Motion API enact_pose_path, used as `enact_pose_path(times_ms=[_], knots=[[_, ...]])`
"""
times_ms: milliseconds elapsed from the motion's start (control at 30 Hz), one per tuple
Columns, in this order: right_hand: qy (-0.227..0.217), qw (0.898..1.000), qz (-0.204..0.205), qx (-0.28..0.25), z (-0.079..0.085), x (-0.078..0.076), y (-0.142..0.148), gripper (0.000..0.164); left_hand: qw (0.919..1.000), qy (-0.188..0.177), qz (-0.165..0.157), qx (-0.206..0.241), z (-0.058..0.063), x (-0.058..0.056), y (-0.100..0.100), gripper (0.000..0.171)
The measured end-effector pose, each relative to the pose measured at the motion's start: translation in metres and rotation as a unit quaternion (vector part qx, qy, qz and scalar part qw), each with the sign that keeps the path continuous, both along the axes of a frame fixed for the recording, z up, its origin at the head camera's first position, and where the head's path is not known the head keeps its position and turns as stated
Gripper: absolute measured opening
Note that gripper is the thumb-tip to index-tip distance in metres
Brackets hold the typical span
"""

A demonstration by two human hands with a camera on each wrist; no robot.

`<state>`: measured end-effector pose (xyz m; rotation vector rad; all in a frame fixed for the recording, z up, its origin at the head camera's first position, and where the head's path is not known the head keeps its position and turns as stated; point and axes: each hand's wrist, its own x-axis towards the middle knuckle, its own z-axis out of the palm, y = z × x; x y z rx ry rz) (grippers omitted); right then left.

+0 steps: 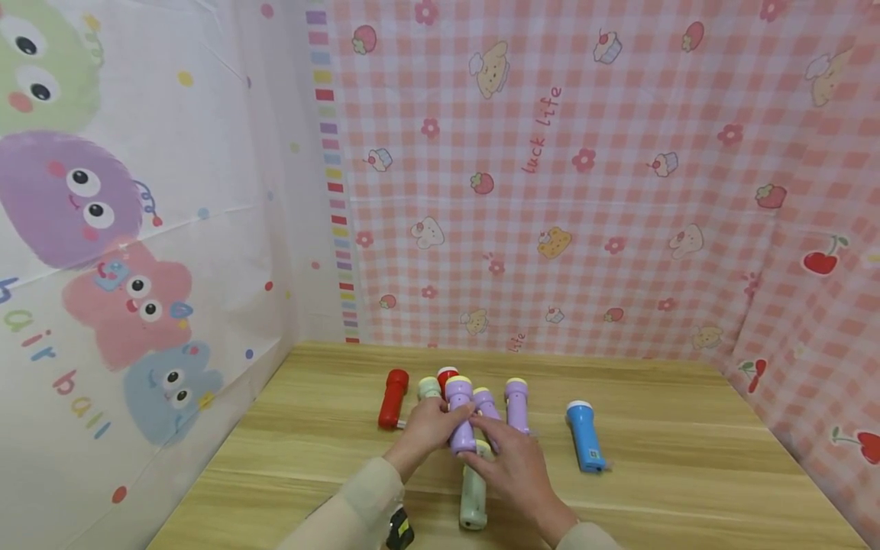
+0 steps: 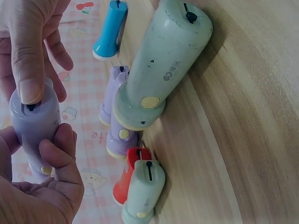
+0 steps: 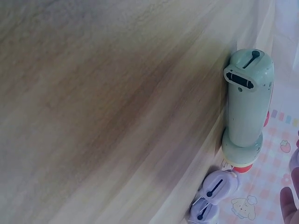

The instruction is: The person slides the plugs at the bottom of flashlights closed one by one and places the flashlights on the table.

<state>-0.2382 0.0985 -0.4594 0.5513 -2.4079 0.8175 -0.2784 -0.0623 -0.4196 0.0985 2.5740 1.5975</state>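
Observation:
A purple flashlight (image 1: 462, 437) with a pale yellow rim is held over the table, its lens end pointing away. My left hand (image 1: 428, 429) grips its body, fingers curled round it in the left wrist view. On its tail end, beside a dark slot, the thumb of my right hand (image 1: 517, 462) presses; the other fingers of that hand extend past the far side. Under the hands a pale green flashlight (image 1: 473, 500) lies on the table, its slotted tail toward me. Another purple flashlight (image 1: 486, 403) lies just beyond, partly covered by the hands.
On the wooden table (image 1: 674, 489) also lie a red flashlight (image 1: 394, 399) at left, a smaller green one (image 1: 429, 388), a second red one (image 1: 448, 373) mostly hidden, a purple one (image 1: 517, 405) and a blue one (image 1: 586, 439) at right. Patterned cloth (image 1: 550, 191) hangs behind.

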Motion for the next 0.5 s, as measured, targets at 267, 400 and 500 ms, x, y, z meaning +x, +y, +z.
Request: enact_pose_path(times_ms=[267,400,500], knots=[[0.001,1.0,0.002,0.013,0.0019,0.0019,-0.0005,0.045,0.9997,0.015,0.006,-0.017,-0.0018,-0.001,-0.0018,0.045],[0.0,1.0,0.008,0.02,0.0012,0.0018,-0.0003,0.045,0.9988,0.032,0.012,-0.035,-0.0025,-0.0018,-0.0038,0.044],[0.0,1.0,0.014,0.022,0.0004,0.0016,0.0001,0.046,0.9974,0.045,0.018,-0.053,-0.0026,-0.0023,-0.0055,0.044]])
